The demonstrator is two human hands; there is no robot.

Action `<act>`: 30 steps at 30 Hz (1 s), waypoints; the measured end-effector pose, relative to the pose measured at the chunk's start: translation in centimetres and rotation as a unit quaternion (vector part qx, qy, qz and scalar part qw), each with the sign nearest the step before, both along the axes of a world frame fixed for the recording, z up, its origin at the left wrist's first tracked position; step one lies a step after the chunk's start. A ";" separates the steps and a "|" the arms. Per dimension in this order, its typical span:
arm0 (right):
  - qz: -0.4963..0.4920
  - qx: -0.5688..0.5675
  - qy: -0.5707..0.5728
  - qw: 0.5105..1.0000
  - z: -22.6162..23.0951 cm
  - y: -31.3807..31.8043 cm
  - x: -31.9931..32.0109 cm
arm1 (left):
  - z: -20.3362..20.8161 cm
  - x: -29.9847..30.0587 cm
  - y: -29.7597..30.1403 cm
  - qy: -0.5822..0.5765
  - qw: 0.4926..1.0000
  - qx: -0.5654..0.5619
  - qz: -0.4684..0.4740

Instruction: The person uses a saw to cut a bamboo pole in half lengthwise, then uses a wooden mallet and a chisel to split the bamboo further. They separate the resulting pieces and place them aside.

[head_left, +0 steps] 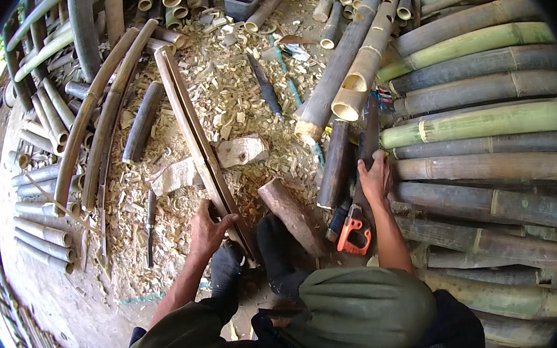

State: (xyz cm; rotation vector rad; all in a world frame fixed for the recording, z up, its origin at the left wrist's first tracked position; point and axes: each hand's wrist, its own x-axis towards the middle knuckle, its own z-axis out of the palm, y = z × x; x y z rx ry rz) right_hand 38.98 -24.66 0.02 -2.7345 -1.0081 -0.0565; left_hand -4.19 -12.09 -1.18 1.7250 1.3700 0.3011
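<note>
My left hand [211, 229] grips the lower part of a long split bamboo pole [192, 125], which has a dark slit along it. The pole leans across a pale wood block [243, 150] between my feet and the far side. At right, my right hand [376, 176] is closed at the near end of a long dark flat piece [372, 125]; its kind is unclear. Just left of that hand lies a hand saw's orange handle [354, 232]. A short dark bamboo length [335, 165] is beside it. A round log piece [290, 216] rests by my foot.
A knife with a dark handle [265, 88] lies among wood chips [216, 79]; a narrow-bladed tool [151, 228] lies at left. Thick bamboo poles [488, 123] are stacked at right. Two long poles [354, 52] slant beyond my right hand. Cut lengths [46, 230] line the left. A dark tub [242, 4] stands far off.
</note>
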 end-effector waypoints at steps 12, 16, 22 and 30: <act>0.132 -0.204 -0.197 0.950 -0.2 2.2 3.9 | 0.8 0.3 -0.4 -0.014 0.998 -0.039 0.040; 0.168 -0.240 -0.187 0.938 -0.6 4.0 2.2 | 0.6 0.2 0.0 -0.023 0.997 -0.061 0.044; 0.120 -0.219 -0.209 0.945 -2.7 4.1 2.6 | -1.1 -0.4 -0.2 0.011 0.999 -0.037 0.038; 0.116 -0.257 -0.249 0.927 -3.4 3.9 2.3 | -0.3 -0.1 0.7 -0.045 0.994 -0.086 0.054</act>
